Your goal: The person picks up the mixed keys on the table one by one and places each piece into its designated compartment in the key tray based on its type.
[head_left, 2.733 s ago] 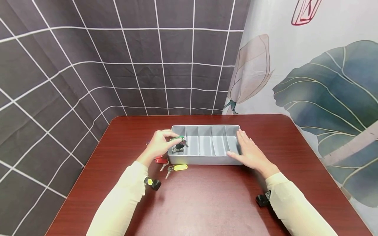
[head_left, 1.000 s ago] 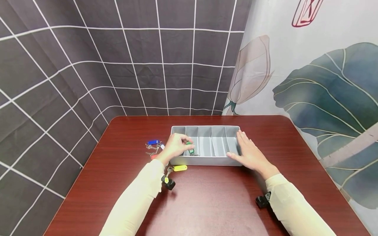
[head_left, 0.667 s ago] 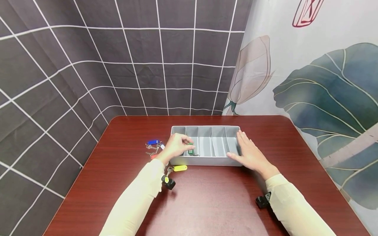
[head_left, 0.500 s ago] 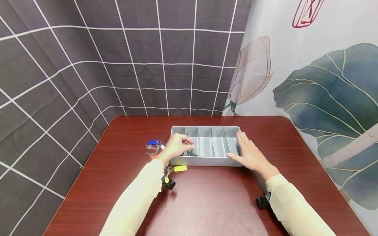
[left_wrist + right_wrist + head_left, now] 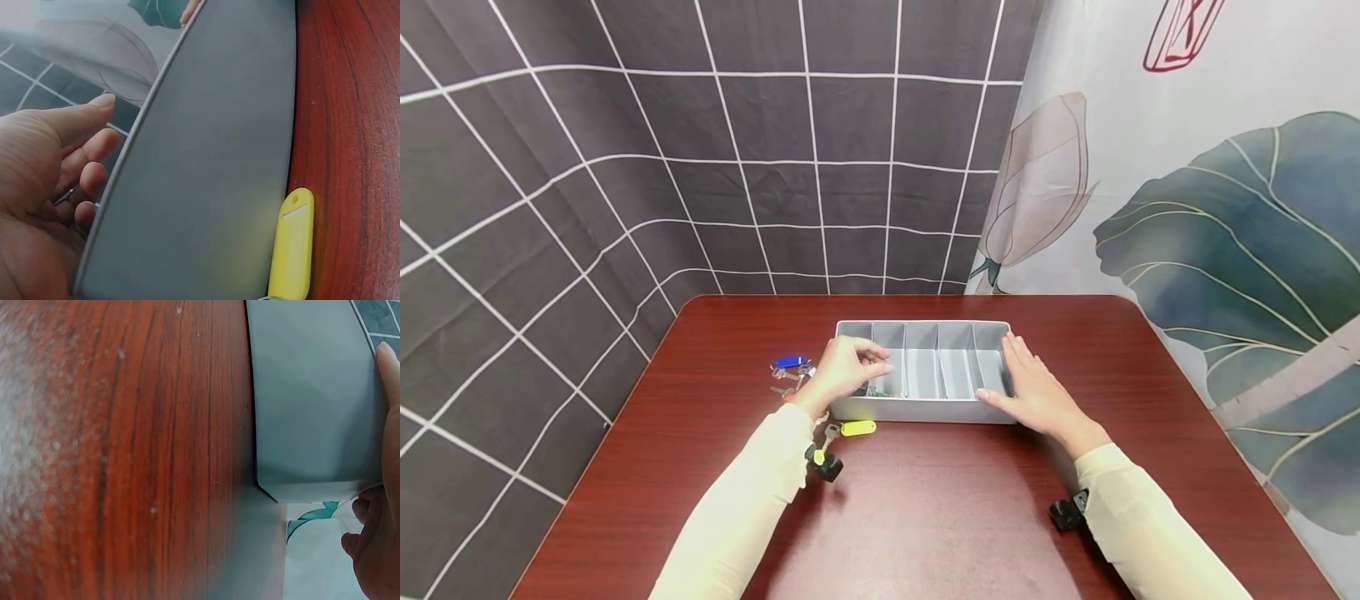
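Note:
A grey box with several compartments stands on the table. My left hand hovers over its left end, fingers loosely bent; in the left wrist view nothing shows between thumb and fingertips. Below those fingertips a green key tag lies low in the second compartment from the left, mostly hidden. Dark keys show partly in the leftmost compartment, under the hand. My right hand rests on the box's right end, fingers extended along the side wall and thumb on the front rim.
Left of the box lie a blue key tag and several keys, with a red tag partly behind the left wrist. A yellow key tag with a key lies at the box's front left corner.
My left hand carried the green-tagged key from the leftmost compartment to over the second, lowered it and let go; the fingers have since lifted slightly. The right hand stayed on the box.

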Motion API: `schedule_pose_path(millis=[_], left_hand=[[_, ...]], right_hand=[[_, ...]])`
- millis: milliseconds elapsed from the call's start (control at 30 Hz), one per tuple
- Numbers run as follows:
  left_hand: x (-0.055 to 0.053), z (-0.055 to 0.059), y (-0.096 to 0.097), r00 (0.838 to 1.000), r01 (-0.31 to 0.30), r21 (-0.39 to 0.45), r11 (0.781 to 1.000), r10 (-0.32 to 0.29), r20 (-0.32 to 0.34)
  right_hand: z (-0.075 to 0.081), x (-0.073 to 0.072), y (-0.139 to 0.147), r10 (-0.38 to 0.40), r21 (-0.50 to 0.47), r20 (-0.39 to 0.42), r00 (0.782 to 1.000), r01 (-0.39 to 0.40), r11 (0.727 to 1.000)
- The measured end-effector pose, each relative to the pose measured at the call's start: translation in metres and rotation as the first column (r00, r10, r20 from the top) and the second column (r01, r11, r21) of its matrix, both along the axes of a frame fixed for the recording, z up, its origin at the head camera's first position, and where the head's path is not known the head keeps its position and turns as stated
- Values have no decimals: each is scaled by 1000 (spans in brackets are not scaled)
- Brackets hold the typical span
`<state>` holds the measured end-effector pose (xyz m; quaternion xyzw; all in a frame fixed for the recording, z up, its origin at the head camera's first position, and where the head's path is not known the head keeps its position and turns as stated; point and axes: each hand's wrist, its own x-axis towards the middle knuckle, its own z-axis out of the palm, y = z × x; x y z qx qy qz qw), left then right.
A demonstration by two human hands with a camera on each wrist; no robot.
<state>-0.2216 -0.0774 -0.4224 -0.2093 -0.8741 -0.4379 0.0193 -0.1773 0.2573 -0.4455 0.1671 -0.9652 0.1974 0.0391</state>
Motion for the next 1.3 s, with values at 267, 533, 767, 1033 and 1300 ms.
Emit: schedule_pose_path(millis=[267, 533, 767, 1033, 1300], left_hand=[[3, 13, -12, 999, -18, 27, 999, 19, -35], [7, 32, -35, 995, -65, 76, 995, 70, -64], [13, 41, -63, 989, -141, 51, 989, 143, -34], [23, 42, -89, 982, -186, 49, 981, 188, -34], [34, 38, -110, 975, -221, 42, 974, 222, -11]], right_hand=[[1, 1, -1, 0, -5, 10, 1000, 0, 1000], [-1, -2, 1, -6, 3, 14, 1000, 6, 1000], [-1, -3, 1, -3, 1, 8, 1000, 3, 1000], [-3, -3, 2, 4, -3, -1, 1000, -4, 1000], [-6, -3, 3, 2, -8, 1, 1000, -2, 1000]])
